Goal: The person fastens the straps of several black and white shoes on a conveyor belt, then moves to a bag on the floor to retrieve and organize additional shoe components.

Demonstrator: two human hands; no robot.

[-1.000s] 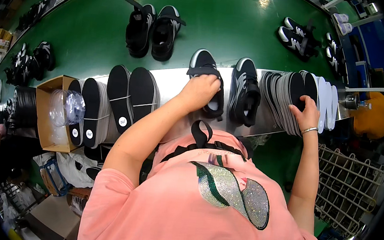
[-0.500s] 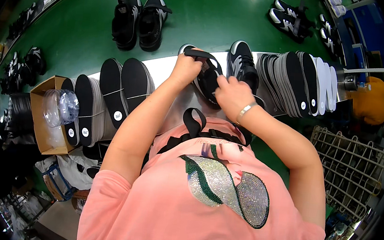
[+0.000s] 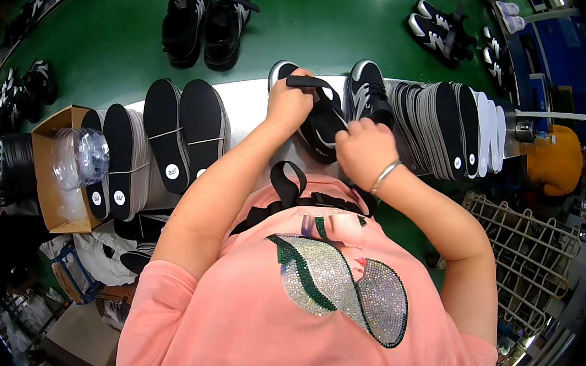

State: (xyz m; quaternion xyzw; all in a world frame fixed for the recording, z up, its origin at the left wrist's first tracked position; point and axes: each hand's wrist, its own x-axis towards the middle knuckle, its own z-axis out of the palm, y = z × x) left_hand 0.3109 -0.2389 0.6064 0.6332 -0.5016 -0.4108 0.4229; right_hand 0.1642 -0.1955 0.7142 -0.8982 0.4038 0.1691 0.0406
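The left grip is snug here — the left hand (image 3: 290, 105) has its fingers curled down on the front of a black shoe (image 3: 306, 129), closed right by the wide black strap (image 3: 310, 83) that arches up over the opening. Across from it, the right hand (image 3: 366, 152), a silvery bracelet at its wrist, has fingers bent and bunched at the shoe's right edge, but blur covers the tips, so I cannot tell whether that grip pinches anything. The shoe sits on the pale metal bench (image 3: 246, 111), toe pointing away, between the two hands, and a black insole (image 3: 324, 133) with a white mark at its heel end shows in the opening; how far in, I can't say. Just to the right, its mate, a second shoe (image 3: 368, 94), stands near the leaning row of black insoles (image 3: 428, 129), white insoles (image 3: 488, 132) beyond. Over to the left, an open cardboard box (image 3: 56, 209) holds clear rounded plastic pieces (image 3: 81, 158), nested together — and beside it come tied insole stacks (image 3: 162, 121) with round white labels. Low on the right there's a wire basket (image 3: 511, 215), its contents unclear.
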